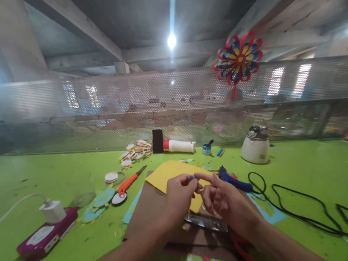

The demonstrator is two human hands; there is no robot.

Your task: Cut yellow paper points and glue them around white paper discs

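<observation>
Over a yellow sheet (163, 175), my two hands meet at the fingertips. My left hand (181, 190) is closed in a pinch, with a tiny blue piece (192, 176) showing at its fingertips. My right hand (226, 200) reaches its index finger to that spot while its other fingers curl in; what they hold, if anything, is hidden. Below the hands, a dark shiny metal strip (206, 223) lies on a brown board (152, 216). Close by on the right rests a blue glue gun (234, 180), partly behind my right hand.
An orange-handled knife (128, 184), paper discs (104, 197) and a purple power strip (48, 237) lie left. Behind are stacked paper pieces (135, 151), a white bottle (180, 146), a small blue jar (206, 148) and a cream pot (255, 148). A black cord (309, 215) loops right.
</observation>
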